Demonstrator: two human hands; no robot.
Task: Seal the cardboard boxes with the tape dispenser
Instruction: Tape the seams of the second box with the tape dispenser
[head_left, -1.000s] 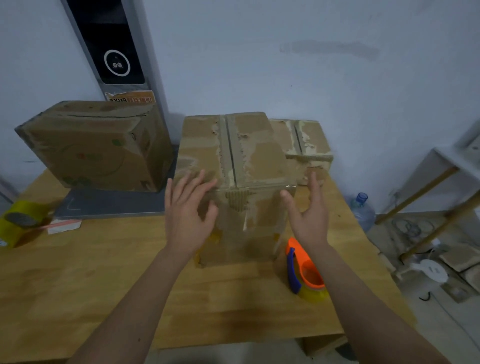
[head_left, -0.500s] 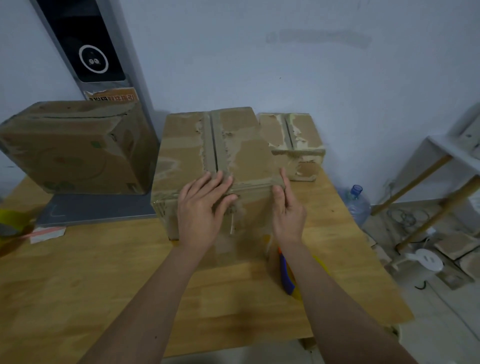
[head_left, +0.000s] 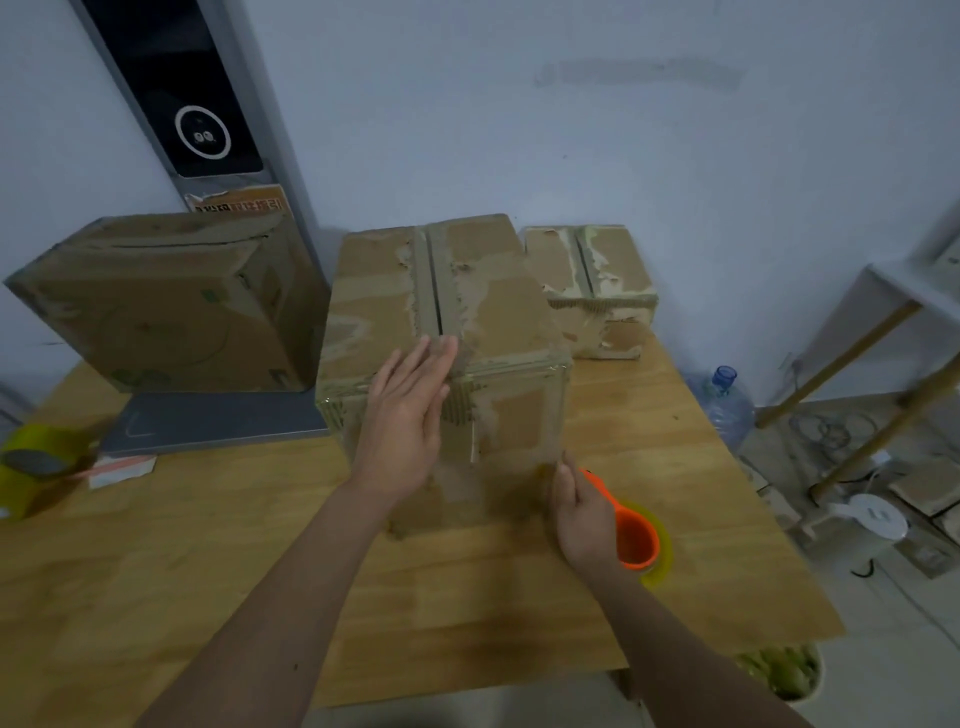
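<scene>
Wooden counter (head_left: 208, 571) carries 3 cardboard boxes: middle box (head_left: 441, 322), small box (head_left: 592, 291) behind right, large box (head_left: 161, 306) on grey slab (head_left: 208, 421). Orange tape dispenser (head_left: 636, 538) front right, yellow tape roll (head_left: 31, 467) at left edge.

Worn brown cardboard box (head_left: 447, 332) — matt, its paper skin torn to pale rough patches along the top seam — sits on a smooth, light wood counter (head_left: 208, 545), beside an orange plastic tape dispenser (head_left: 636, 540) with a glossy yellowish roll of tape.
</scene>
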